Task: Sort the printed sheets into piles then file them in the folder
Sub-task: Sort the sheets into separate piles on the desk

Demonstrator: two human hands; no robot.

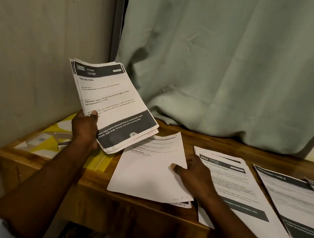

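Note:
My left hand (84,128) grips a stack of printed sheets (113,104) by its lower left edge and holds it tilted above the wooden table (95,182). The top sheet reads "3800 KITCHEN". My right hand (194,176) pinches the right edge of a single sheet (147,168) that lies on a pile at the table's middle. To the right lie a second pile (241,193), headed "2652", and a third pile (298,207) near the right edge. A yellow folder (49,142) lies flat at the table's left end, partly under my left arm.
A pale green curtain (225,68) hangs behind the table and drapes onto its back edge. A grey wall (43,48) stands on the left. A small metal object (63,144) lies on the folder. Some piles overhang the table's front edge.

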